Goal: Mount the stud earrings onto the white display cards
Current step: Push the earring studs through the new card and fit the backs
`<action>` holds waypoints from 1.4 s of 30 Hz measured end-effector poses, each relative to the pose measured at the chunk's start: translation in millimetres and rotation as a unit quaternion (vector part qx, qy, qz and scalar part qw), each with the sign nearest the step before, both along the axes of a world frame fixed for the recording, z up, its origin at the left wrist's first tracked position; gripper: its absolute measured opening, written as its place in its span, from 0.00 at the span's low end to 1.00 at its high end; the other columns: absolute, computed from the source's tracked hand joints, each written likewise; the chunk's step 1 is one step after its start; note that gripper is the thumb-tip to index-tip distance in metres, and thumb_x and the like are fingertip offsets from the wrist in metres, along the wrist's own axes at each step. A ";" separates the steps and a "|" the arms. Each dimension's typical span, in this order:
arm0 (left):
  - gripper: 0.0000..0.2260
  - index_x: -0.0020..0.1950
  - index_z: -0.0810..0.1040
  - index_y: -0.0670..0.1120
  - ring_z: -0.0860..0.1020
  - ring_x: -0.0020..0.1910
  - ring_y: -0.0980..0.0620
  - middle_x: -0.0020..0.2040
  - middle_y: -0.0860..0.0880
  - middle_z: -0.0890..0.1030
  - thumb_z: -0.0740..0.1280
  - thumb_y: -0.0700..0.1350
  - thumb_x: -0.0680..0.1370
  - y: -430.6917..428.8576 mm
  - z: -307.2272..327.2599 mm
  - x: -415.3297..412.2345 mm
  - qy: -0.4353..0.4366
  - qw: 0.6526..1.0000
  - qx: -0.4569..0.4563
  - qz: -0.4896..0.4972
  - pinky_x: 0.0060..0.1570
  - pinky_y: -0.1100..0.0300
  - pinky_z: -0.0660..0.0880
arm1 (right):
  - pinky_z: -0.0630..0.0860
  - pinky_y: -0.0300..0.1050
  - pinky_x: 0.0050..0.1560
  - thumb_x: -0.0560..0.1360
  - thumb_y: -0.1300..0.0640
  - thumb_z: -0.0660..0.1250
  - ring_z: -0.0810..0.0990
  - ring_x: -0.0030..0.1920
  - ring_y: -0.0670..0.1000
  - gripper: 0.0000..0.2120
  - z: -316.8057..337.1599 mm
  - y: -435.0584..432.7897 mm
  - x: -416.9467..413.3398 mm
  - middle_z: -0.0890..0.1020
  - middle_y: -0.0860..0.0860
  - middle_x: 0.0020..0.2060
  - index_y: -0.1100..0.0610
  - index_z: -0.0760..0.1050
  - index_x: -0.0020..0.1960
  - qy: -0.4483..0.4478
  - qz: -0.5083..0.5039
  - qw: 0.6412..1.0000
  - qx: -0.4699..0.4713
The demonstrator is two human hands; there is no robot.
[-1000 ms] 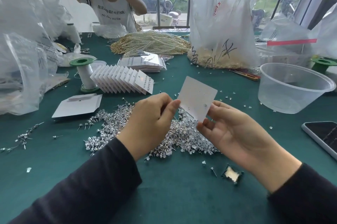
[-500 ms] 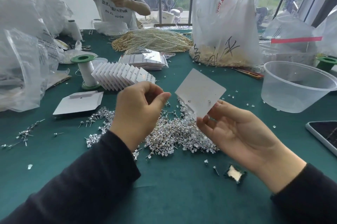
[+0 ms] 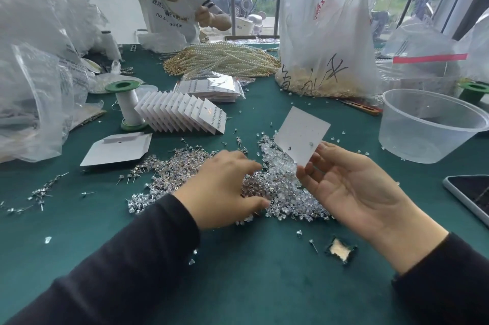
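Note:
My right hand (image 3: 352, 187) pinches the lower corner of a white display card (image 3: 301, 134) and holds it tilted above the table. One stud shows through the card near my thumb. My left hand (image 3: 225, 189) is palm down over the pile of silver stud earrings (image 3: 169, 174) and clear backs (image 3: 285, 192), fingers spread and reaching into it. Whether it holds a stud cannot be seen. A row of finished cards (image 3: 182, 113) leans in a fan behind the pile.
A flat card sleeve (image 3: 116, 148) lies at left beside a green-capped thread spool (image 3: 128, 105). A clear plastic tub (image 3: 428, 123) and a phone (image 3: 471, 197) sit at right. Plastic bags, pearl strands (image 3: 222, 59) and a person stand at the far side.
My left hand has dropped from beside the card down onto the stud pile. My right hand has kept the card raised, shifting it slightly right.

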State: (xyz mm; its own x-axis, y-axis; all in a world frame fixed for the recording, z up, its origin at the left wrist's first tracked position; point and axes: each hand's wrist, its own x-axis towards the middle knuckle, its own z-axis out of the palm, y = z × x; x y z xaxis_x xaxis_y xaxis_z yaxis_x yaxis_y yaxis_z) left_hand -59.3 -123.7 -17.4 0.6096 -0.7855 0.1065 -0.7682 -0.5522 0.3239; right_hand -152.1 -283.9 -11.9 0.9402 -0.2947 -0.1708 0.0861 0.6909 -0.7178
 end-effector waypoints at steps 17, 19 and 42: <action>0.10 0.32 0.82 0.46 0.70 0.22 0.63 0.23 0.55 0.75 0.73 0.52 0.68 2.8 10.8 7.7 0.080 0.977 -0.186 0.072 0.25 0.75 0.64 | 0.80 0.40 0.35 0.63 0.64 0.64 0.78 0.36 0.51 0.17 1.3 -0.3 -1.6 0.81 0.57 0.43 0.60 0.72 0.53 0.006 0.011 1.000 -0.001; 0.09 0.33 0.82 0.46 0.70 0.22 0.63 0.25 0.54 0.78 0.74 0.51 0.68 3.7 11.0 7.9 0.114 0.973 -0.191 0.067 0.25 0.75 0.64 | 0.80 0.40 0.35 0.64 0.64 0.64 0.78 0.36 0.51 0.16 1.8 0.0 -2.0 0.81 0.57 0.43 0.60 0.73 0.52 0.007 0.010 1.000 -0.001; 0.05 0.40 0.84 0.46 0.81 0.34 0.57 0.36 0.50 0.85 0.72 0.36 0.69 -3.8 20.9 -13.2 0.219 0.871 -0.440 0.008 0.37 0.68 0.76 | 0.80 0.42 0.38 0.59 0.62 0.70 0.76 0.38 0.52 0.26 0.3 12.8 -6.8 0.82 0.57 0.43 0.62 0.72 0.57 -0.025 0.124 0.991 -0.037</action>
